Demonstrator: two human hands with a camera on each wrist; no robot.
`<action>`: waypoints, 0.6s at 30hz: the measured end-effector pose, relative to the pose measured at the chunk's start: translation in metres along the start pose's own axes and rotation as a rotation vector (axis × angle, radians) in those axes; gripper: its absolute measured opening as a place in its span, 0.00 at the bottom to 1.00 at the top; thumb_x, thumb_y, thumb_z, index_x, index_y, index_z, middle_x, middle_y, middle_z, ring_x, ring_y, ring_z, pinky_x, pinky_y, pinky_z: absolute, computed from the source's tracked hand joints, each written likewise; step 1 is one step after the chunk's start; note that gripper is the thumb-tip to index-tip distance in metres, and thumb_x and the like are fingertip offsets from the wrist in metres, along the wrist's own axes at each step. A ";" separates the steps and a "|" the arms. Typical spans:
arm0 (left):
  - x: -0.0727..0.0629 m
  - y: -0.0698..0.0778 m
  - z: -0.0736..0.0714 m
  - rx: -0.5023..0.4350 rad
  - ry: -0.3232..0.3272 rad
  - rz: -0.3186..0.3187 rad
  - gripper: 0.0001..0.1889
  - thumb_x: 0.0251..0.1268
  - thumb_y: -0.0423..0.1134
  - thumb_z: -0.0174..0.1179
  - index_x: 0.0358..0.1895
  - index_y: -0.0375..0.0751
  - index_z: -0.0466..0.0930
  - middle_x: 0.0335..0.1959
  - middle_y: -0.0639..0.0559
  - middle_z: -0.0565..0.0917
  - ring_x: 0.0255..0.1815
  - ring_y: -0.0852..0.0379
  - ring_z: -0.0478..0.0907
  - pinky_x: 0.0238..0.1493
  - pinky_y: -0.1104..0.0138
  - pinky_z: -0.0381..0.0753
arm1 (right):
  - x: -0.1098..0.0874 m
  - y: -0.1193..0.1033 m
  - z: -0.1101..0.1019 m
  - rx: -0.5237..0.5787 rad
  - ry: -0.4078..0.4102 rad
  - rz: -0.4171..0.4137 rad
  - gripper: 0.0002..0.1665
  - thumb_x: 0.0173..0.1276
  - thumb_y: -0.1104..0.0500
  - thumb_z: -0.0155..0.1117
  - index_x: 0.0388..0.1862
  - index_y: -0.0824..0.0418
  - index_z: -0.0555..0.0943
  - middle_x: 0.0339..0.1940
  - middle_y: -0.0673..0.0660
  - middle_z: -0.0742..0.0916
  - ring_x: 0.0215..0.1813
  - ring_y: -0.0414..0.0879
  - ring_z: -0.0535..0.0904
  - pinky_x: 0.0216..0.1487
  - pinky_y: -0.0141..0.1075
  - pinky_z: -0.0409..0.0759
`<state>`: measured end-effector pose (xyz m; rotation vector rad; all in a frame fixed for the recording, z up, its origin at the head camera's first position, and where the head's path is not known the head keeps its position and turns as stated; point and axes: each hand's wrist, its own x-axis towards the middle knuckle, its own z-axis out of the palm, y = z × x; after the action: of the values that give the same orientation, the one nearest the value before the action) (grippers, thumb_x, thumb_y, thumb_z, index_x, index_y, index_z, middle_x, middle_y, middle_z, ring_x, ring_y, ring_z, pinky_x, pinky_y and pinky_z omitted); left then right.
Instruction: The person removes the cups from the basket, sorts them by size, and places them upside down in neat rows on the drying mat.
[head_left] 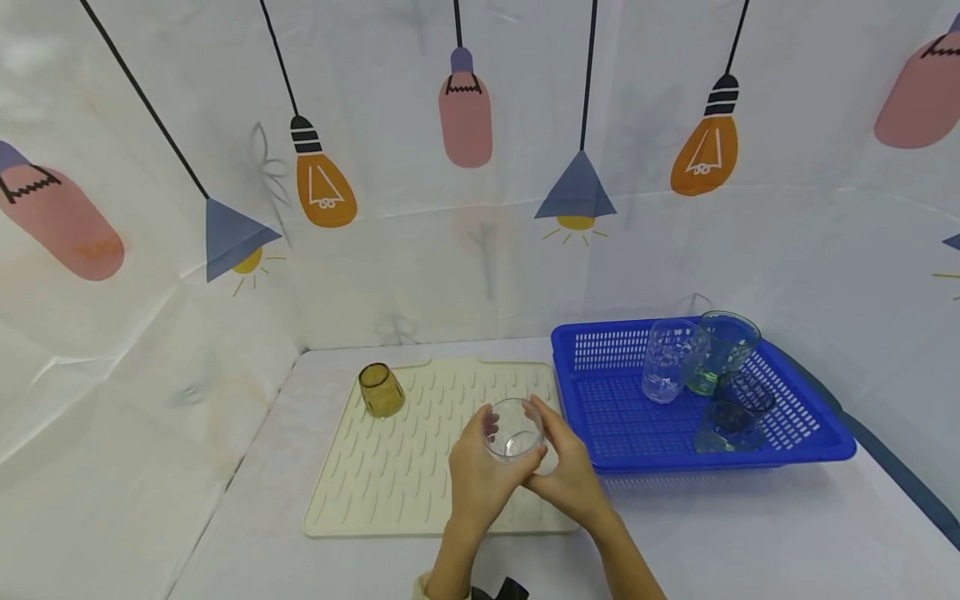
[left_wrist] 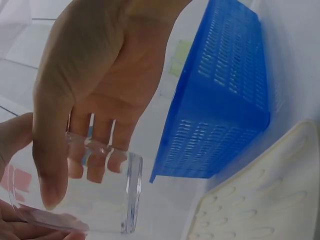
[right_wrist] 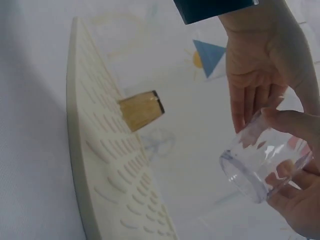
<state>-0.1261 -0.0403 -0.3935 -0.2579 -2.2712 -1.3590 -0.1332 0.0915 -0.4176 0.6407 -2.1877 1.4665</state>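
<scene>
A clear drinking glass [head_left: 513,443] is held between both hands over the pale drying mat [head_left: 405,467], its mouth tilted up toward the head view. My left hand [head_left: 480,471] grips one side. My right hand [head_left: 568,475] holds the opposite side, with thumb and fingers around the wall. In the left wrist view, the thick base of the glass [left_wrist: 131,195] points toward the mat, and the right hand [left_wrist: 100,75] reaches down across its wall. The right wrist view shows the left hand [right_wrist: 260,65] with its fingers behind the glass [right_wrist: 250,170].
An amber glass [head_left: 382,392] stands at the mat's far left corner. On the right is a blue perforated basket [head_left: 600,454]. It holds a clear patterned glass [head_left: 663,375], a green-tinted glass [head_left: 731,337] and a dark bluish glass [head_left: 727,429]. A lamp-printed sheet [head_left: 420,275] hangs behind.
</scene>
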 end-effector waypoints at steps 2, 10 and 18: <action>0.001 -0.002 -0.002 -0.038 -0.010 -0.016 0.41 0.37 0.48 0.76 0.54 0.24 0.73 0.43 0.41 0.84 0.41 0.49 0.82 0.38 0.58 0.83 | -0.002 0.001 -0.002 0.024 -0.015 0.011 0.50 0.43 0.68 0.77 0.66 0.74 0.63 0.63 0.69 0.74 0.62 0.65 0.71 0.57 0.56 0.72; 0.004 -0.011 -0.011 -0.150 -0.049 -0.060 0.37 0.38 0.46 0.77 0.53 0.29 0.75 0.42 0.46 0.84 0.40 0.53 0.81 0.41 0.60 0.82 | -0.006 0.006 -0.009 0.122 -0.046 0.032 0.50 0.46 0.68 0.77 0.67 0.74 0.62 0.60 0.71 0.76 0.61 0.67 0.71 0.59 0.55 0.68; 0.007 -0.022 -0.021 -0.364 -0.135 -0.131 0.35 0.43 0.37 0.75 0.58 0.30 0.72 0.48 0.44 0.82 0.45 0.51 0.79 0.52 0.58 0.79 | -0.008 0.013 -0.013 0.201 -0.064 0.058 0.48 0.47 0.69 0.76 0.67 0.72 0.63 0.59 0.72 0.76 0.61 0.66 0.71 0.60 0.49 0.70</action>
<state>-0.1342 -0.0694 -0.3991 -0.3333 -2.1638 -1.8752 -0.1334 0.1089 -0.4278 0.7041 -2.1392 1.7341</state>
